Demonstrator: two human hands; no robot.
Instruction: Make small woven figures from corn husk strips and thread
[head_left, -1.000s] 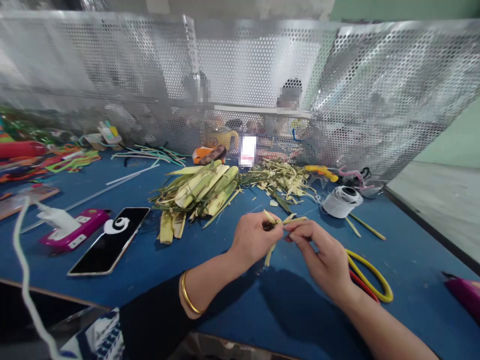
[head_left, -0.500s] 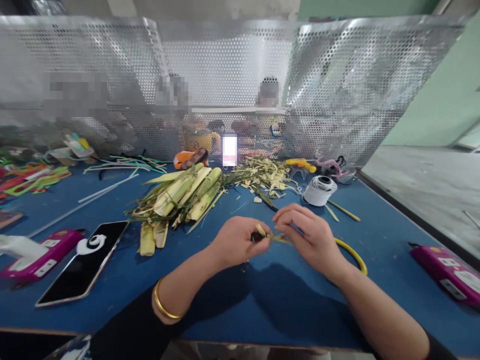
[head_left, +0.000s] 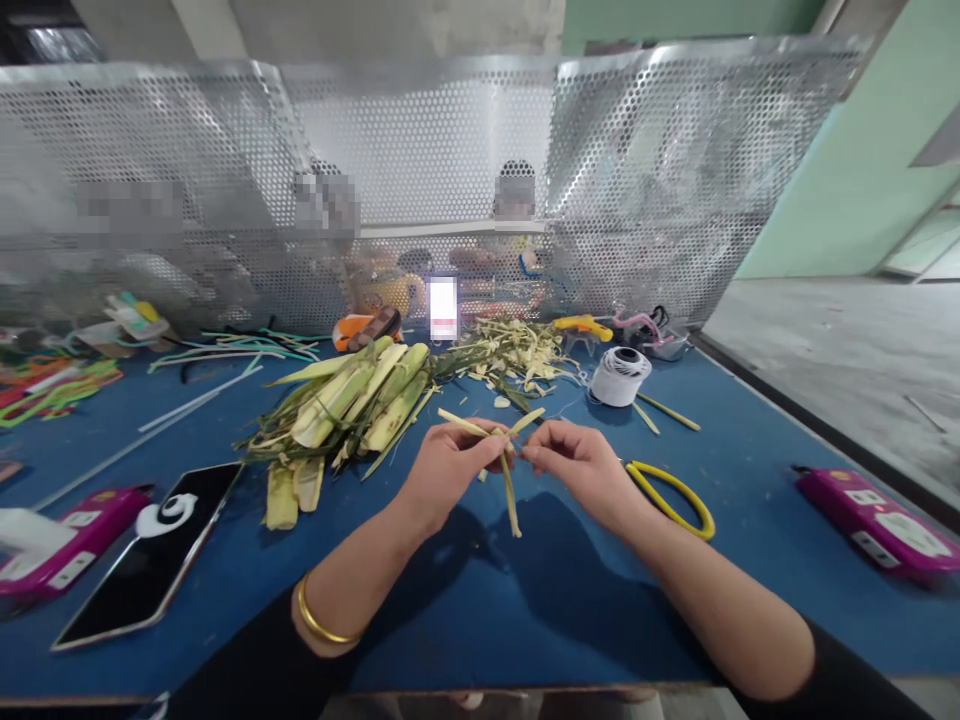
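Pale green-yellow plant strips [head_left: 511, 498] cross one another in front of me, pinched between the thumb and fingers of my left hand [head_left: 457, 462]. One strip end hangs down, while others point up to the left and right. My right hand [head_left: 576, 462] is closed in a pinch at the right side of the crossing; what its fingertips hold is too small to make out. A pile of husks [head_left: 360, 400] lies behind and left of my hands. Yellow-handled scissors [head_left: 686, 497] rest beside my right wrist, their blades mostly hidden.
Shredded plant scraps [head_left: 517, 352], a white thread spool [head_left: 619, 377] and a yellow tool [head_left: 583, 326] lie farther back. A phone [head_left: 150, 560] and a purple power strip [head_left: 82, 540] are at left, another purple strip [head_left: 874, 522] at right. A perforated metal screen [head_left: 442, 150] stands behind.
The strips, mostly hidden before, now spread in a cross at my left fingers. My right hand has moved left and lower, closer to my left hand. The whole view has shifted slightly.
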